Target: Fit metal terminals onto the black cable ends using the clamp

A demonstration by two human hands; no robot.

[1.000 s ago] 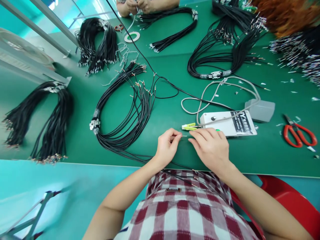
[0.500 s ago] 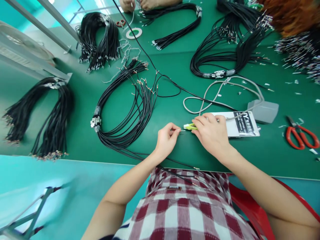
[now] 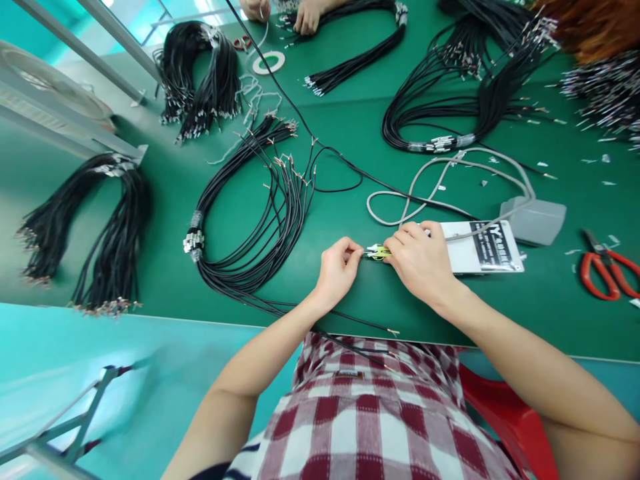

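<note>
Near the front edge of the table, my left hand (image 3: 337, 272) pinches a thin cable end (image 3: 365, 253) between thumb and fingers. My right hand (image 3: 420, 257) is closed around a small yellow-green tool with a white tip (image 3: 379, 252); its exact kind is hard to make out. The tool's tip meets the cable end just right of my left fingertips. Partly behind my right hand lies a flat white box with a black label (image 3: 463, 257). A looped bundle of black cables (image 3: 210, 277) with bare copper ends lies to the left of my hands.
Red-handled scissors (image 3: 603, 270) lie at the right. A translucent grey box (image 3: 537, 220) and a looped grey cable (image 3: 417, 180) sit beyond my right hand. More black cable bundles (image 3: 113, 220) lie around the green table (image 3: 345, 113). Another person's hand (image 3: 307, 17) is at the far side.
The tool and the cable end have come together, where a small gap lay between them. My right hand shifted slightly left. Across the table, the other person's hand moved over the cables.
</note>
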